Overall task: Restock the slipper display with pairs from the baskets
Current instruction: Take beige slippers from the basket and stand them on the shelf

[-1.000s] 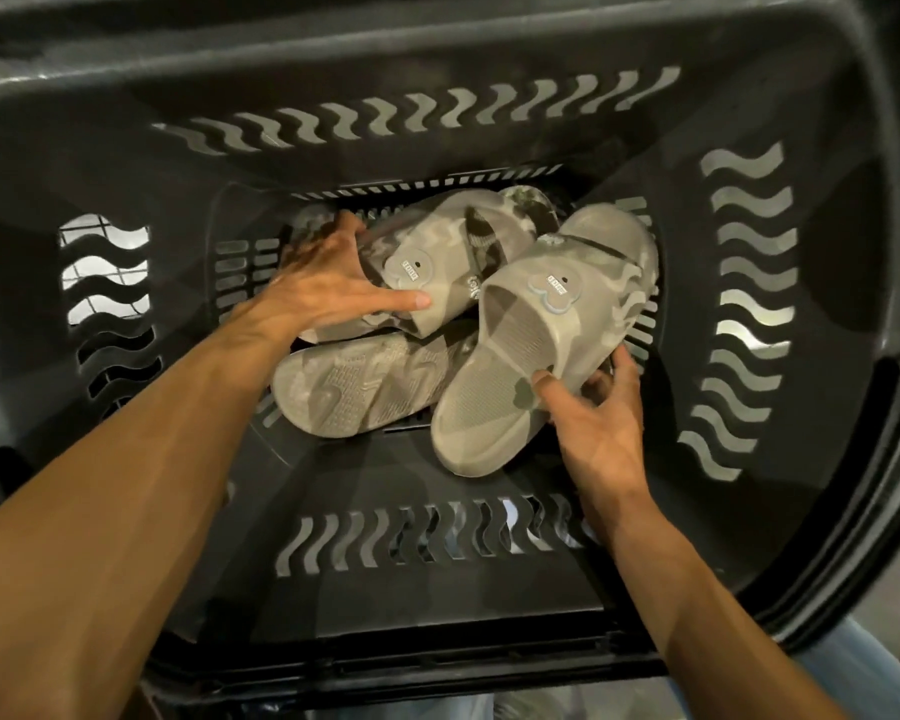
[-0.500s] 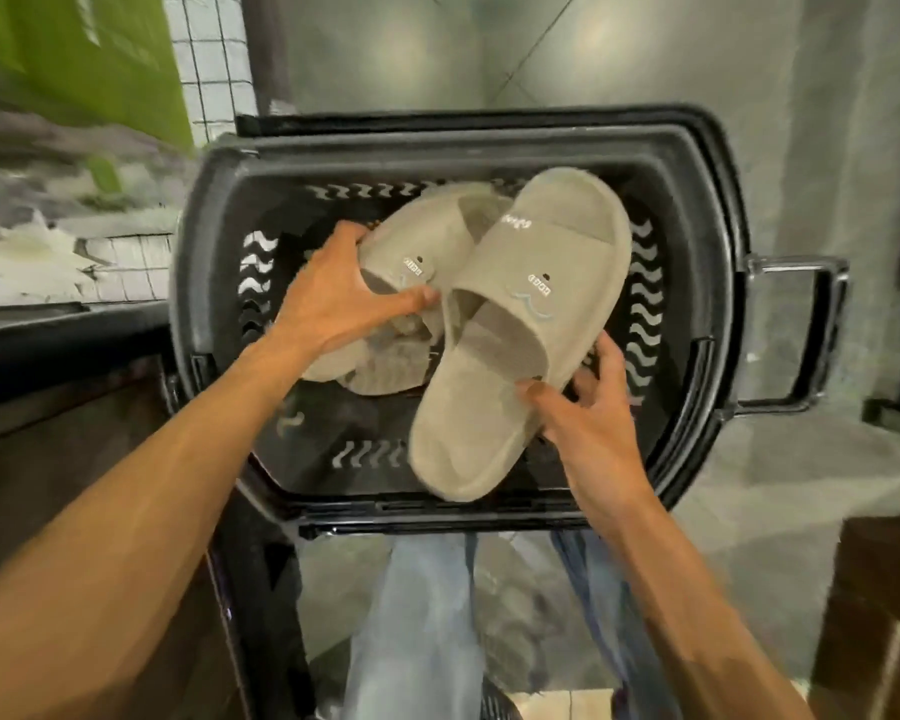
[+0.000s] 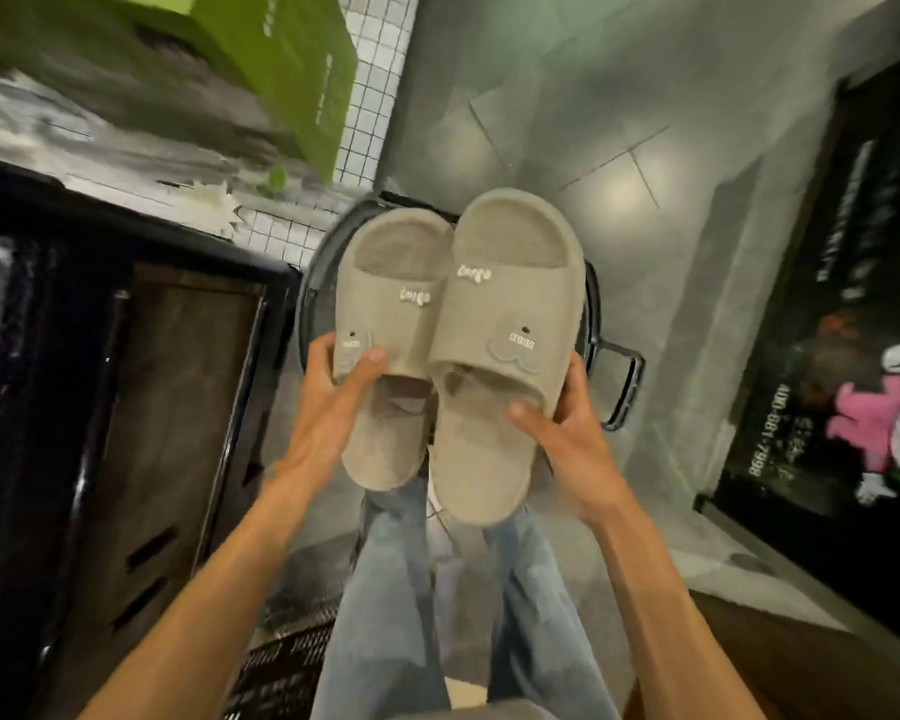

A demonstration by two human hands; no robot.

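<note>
Both hands are up in front of the body, one slipper each.

Left hand (image 3: 333, 402): fingers wrap the outer edge of the left slipper (image 3: 391, 324), thumb pressed on top of the strap near its heel-side edge. Firm grip, hand closed round the slipper.

Right hand (image 3: 567, 423): fingers curl round the outer edge of the right slipper (image 3: 500, 324), thumb lies on the footbed just behind the strap. It is also closed round its slipper.

The slippers are a matching taupe pair, soles down, toes pointing away from the person. They sit side by side, with their inner edges touching and the right one slightly overlapping the left at the strap. Each strap has small white lettering near the toe opening and a small face-like badge near the heel side. Both are held in the air, resting on nothing.

The black basket (image 3: 593, 304) is on the floor (image 3: 541, 122) directly below and behind the pair. It is mostly hidden, with only its rim and a side handle showing, so I can't tell what is in it.

Surroundings:
- The person's jeans (image 3: 385, 589) are below the slippers.
- A dark wood cabinet (image 3: 167, 407) is to the left.
- A green box (image 3: 281, 70) and a white wire grid (image 3: 370, 96) are at upper left, blurred.
- A dark printed panel (image 3: 827, 356) with a pink figure is to the right.
- A black crate (image 3: 281, 667) is near the bottom edge.
</note>
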